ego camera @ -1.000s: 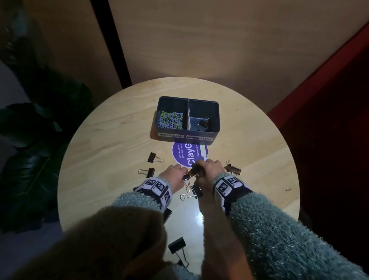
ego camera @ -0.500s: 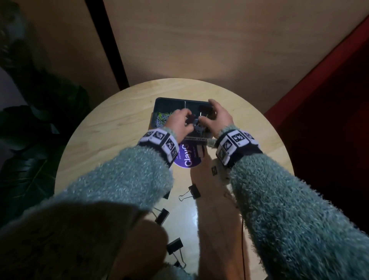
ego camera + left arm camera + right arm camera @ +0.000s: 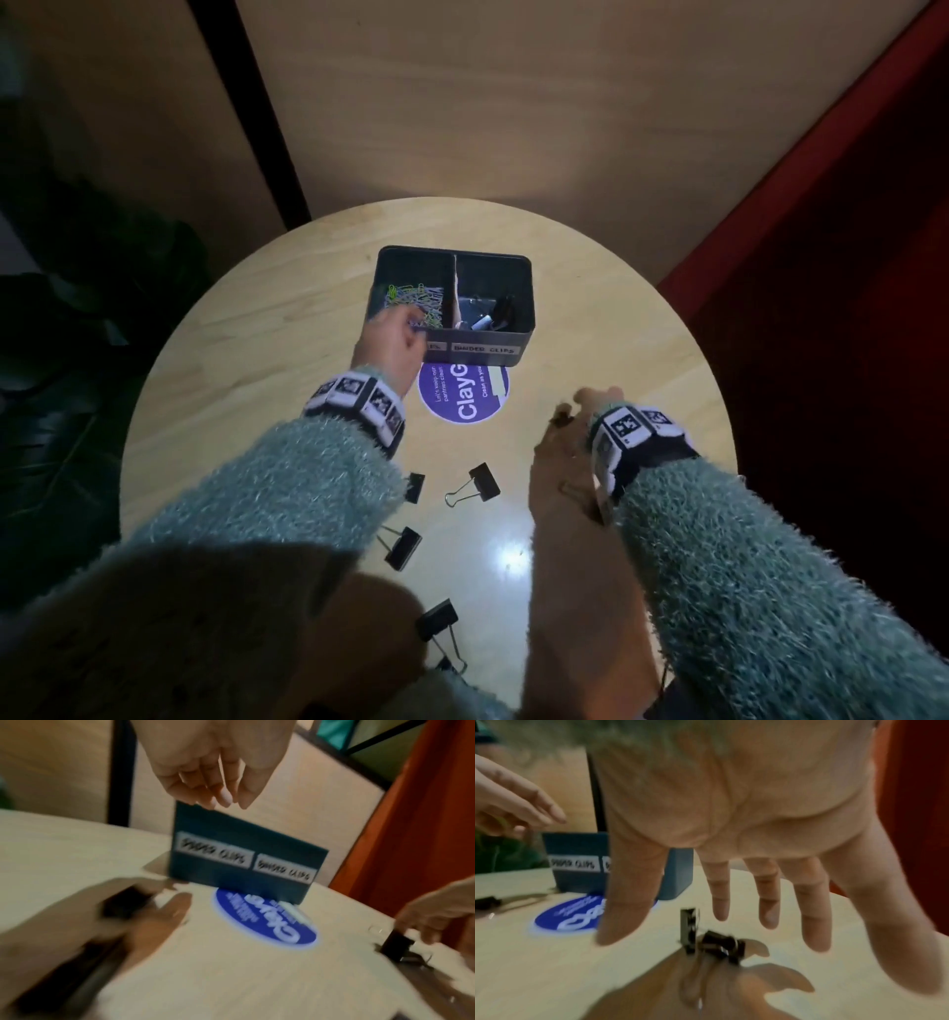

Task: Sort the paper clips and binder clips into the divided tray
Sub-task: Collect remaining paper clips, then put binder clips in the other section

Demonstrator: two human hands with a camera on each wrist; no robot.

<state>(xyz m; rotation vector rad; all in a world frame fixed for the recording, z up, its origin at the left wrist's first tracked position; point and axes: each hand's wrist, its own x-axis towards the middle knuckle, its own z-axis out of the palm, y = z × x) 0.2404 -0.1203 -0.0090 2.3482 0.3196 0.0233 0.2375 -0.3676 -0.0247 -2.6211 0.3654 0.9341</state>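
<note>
The dark divided tray stands at the far middle of the round table. Coloured paper clips fill its left compartment and binder clips lie in the right one. My left hand hovers at the tray's front left corner, fingers hanging loose and holding nothing. My right hand is spread flat, fingers straight, just above a small heap of black binder clips on the table right of the sticker. More binder clips lie nearer to me.
A round purple sticker is on the table in front of the tray. The table edge runs close on the right, with a red surface beyond. Dark plant leaves are at the left. My sleeves cover the near table.
Both hands have left the tray's binder clip compartment. The right hand drew back to the right, over clips on the table. The left hand shifted to the tray's front left.
</note>
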